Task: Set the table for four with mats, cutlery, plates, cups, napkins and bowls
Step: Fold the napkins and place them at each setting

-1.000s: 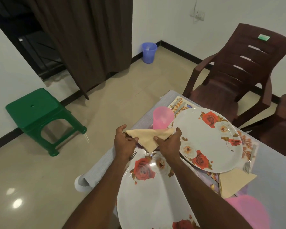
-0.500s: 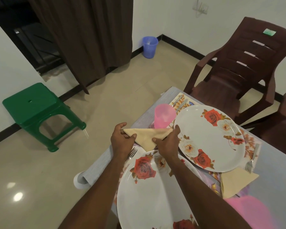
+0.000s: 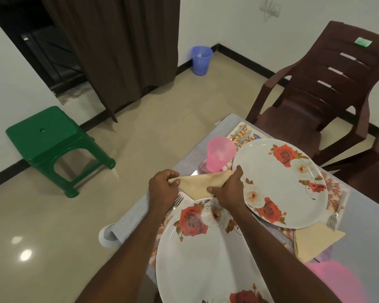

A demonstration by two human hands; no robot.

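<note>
Currently the folded napkin (image 3: 198, 182) is held between both hands at the near-left corner of the table (image 3: 359, 215), above the gap between the near plate (image 3: 197, 259) and the far plate (image 3: 280, 182). The left hand (image 3: 162, 190) pinches the napkin's left tip between thumb and fingers; the right hand (image 3: 228, 189) grips its right end, fingers curled over the top edge and thumb beneath. Neither hand is free.

Governing relation: the napkin's long axis runs left to right, from one hand to the other, roughly parallel to the near plate's far rim. Its folded point hangs toward the person — toward the fork (image 3: 177, 201) that lies just left of the near plate. The likely setting spot is directly below, so the coming move probably calls for a short descent rather than a reach. Both hands are equally near; the left hand is closer to the fork.

Appearance: the napkin is pale beige cloth, folded to a triangle, with a slack lower edge. It should drape on release. A second napkin (image 3: 315, 243) of the same fold lies right of the near plate, its far corner reaching just under a second fork (image 3: 335, 215).

The pink cup (image 3: 220, 154) stands just beyond the held napkin — a tipping risk, in my judgement, if the hands drift forward. No bowls are visible.
</note>
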